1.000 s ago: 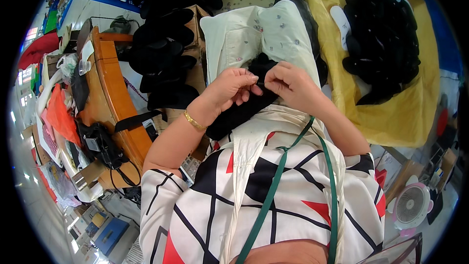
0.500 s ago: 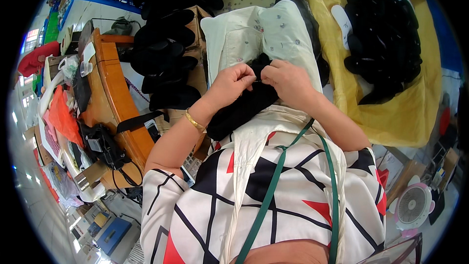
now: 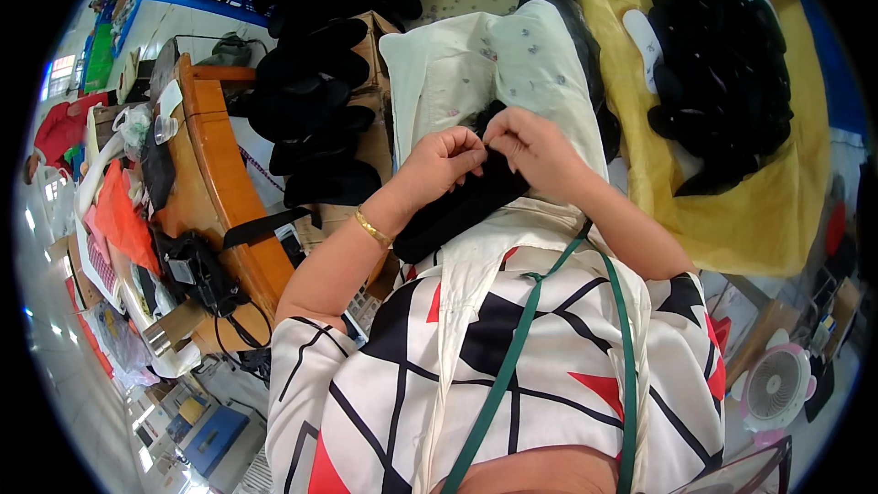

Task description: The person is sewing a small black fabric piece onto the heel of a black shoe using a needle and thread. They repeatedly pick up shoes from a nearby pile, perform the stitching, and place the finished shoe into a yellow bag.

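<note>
A soft black fabric piece (image 3: 462, 215) lies on my lap, over the pale cloth (image 3: 444, 55) covering my legs; its exact kind I cannot make out. My left hand (image 3: 444, 165) is above it, thumb and index finger pinched together. Close beside, my right hand (image 3: 540, 151) also pinches, its fingertips almost meeting the left ones. Whatever lies between the fingertips is too small to name. The far end of the black piece shows just beyond my fingers.
At the right stands a yellow bag (image 3: 732, 229) holding many black slipper-like pieces (image 3: 722, 73) and a white sole (image 3: 643, 46). More black pieces (image 3: 315, 114) are stacked to the left by an orange wooden chair (image 3: 215, 165). A small fan (image 3: 776, 384) stands lower right.
My right hand has shifted slightly left and up, turning at the wrist. The fingertips of both hands have come closer together, and the black piece remains on my lap.
</note>
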Motion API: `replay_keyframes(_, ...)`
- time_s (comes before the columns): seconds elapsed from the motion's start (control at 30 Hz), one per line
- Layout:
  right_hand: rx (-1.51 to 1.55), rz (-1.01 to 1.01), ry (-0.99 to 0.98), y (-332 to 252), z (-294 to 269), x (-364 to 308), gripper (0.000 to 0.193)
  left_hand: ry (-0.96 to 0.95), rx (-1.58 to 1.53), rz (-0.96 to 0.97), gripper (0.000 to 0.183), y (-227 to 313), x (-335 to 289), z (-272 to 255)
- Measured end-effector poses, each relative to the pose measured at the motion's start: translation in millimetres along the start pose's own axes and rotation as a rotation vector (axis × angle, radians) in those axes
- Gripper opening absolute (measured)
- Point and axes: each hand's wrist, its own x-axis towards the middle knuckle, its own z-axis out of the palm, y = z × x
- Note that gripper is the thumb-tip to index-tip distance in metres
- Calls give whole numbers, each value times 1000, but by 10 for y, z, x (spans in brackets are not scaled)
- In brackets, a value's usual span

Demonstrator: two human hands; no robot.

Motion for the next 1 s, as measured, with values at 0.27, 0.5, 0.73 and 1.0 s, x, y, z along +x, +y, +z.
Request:
replay_keyframes(0.27, -281, -25, -15, 103, -185, 25, 9, 131, 390, 368, 11, -47, -70, 86)
replay_keyframes(0.5, -345, 120, -99, 60, -150, -9, 13, 305, 937, 583, 11, 113, -144, 223)
replay_keyframes(0.73, -164, 12, 25, -41, -179, -54, 11, 346, 920, 673, 10, 137, 3, 241)
replay_keyframes(1.0, -230, -63, 69, -71, -77, 10, 12, 357, 1084, 724, 7, 164, -17, 267)
